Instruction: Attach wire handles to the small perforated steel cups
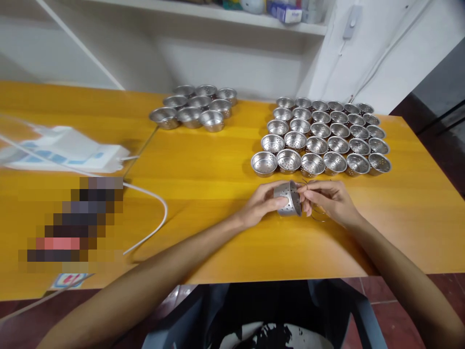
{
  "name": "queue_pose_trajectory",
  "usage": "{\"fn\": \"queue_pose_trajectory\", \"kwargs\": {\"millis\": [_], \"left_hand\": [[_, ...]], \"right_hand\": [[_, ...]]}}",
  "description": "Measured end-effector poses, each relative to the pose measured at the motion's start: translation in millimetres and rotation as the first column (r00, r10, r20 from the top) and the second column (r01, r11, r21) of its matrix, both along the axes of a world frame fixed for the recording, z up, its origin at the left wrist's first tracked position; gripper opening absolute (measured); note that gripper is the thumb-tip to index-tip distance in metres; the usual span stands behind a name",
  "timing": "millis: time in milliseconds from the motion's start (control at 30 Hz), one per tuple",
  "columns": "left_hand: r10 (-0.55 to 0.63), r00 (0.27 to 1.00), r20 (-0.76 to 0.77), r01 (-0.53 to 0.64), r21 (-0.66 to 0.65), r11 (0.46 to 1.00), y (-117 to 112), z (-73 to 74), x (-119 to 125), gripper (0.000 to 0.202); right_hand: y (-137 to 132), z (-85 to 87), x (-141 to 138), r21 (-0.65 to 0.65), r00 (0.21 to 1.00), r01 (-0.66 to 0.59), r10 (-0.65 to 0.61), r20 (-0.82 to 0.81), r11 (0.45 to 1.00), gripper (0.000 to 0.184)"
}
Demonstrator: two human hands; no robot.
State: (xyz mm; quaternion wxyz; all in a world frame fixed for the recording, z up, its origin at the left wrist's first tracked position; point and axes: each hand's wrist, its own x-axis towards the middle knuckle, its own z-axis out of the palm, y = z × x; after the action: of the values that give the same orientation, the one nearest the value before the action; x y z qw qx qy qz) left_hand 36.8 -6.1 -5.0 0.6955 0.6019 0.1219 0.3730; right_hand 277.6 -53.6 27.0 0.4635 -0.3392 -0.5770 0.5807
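Cup rows block ahead; leftward, the tabletop lies free.

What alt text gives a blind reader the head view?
The left hand holds a metal cup with holes tipped sideways while the right hand, at its open end, pinches what looks like wire. Beyond, more cups stand in two groups on a yellow table.

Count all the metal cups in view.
40: 9 cups at left on the table, three rows of three; 30 cups at right, five rows of six; 1 cup in the left hand.
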Motion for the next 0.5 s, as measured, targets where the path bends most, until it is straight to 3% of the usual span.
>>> {"fn": "queue_pose_trajectory", "kwargs": {"millis": [133,300,500], "left_hand": [[0.055,0.998,-0.01,-0.056,-0.069,0.996,2.9,-5.5,1.8,0.059],[0.087,0.995,-0.045,-0.088,-0.004,0.996,3.9,-2.5,-1.5,0.061],[0.045,0.997,-0.06,-0.042,0.048,0.998,0.8,3.6,-2.9,0.064]], "right_hand": [[-1.2,3.5,0.4,0.005,0.999,-0.011,0.011,0.032,1.0,0.03],[-2.0,3.3,-0.1,-0.054,0.999,-0.045,0.044,-0.018,0.998,0.051],[-3.3,-0.4,-2.5,-0.202,0.992,-0.121,0.114,-0.047,0.972,0.052]]}}
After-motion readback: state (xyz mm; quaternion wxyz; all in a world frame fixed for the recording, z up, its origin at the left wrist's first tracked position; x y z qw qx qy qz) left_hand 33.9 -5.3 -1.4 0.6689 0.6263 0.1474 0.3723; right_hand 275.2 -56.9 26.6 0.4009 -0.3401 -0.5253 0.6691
